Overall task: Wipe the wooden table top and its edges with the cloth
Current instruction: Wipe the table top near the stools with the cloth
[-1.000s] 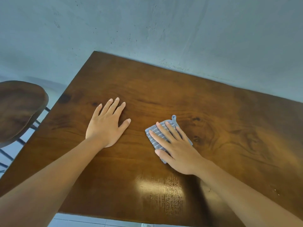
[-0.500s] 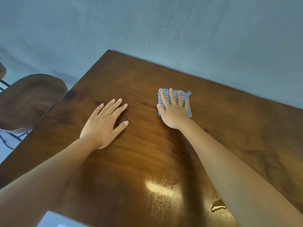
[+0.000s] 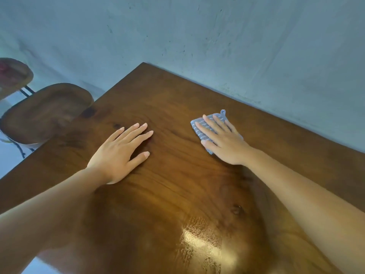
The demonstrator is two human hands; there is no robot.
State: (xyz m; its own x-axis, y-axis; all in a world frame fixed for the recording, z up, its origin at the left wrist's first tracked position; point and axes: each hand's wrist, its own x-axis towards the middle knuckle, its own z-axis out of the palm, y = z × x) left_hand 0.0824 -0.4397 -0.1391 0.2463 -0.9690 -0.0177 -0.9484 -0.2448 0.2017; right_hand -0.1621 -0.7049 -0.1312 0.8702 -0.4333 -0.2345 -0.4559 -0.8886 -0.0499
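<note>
At far left sit two stools: one stool [image 3: 14,76] in the upper left corner, a 2nd stool [image 3: 45,112] just below it, beside the surface [image 3: 177,194].

Next comes the left hand [image 3: 120,153], left of centre. It lies flat & open on the wood, fingers spread, holding nothing.

Right of centre is the right hand [image 3: 223,141], also flat & open, palm pressing down on the cloth [image 3: 199,129]. The cloth is right under this hand, near the back edge by the wall [image 3: 237,46]. Only its left side & a small loop [image 3: 223,111] at the top show. Its long side looks to run from upper right to lower left, w/ the loop aimed at the wall.

The right hand is the one on the cloth, so it prob. does the next wipe. The edges look not yet done.
</note>
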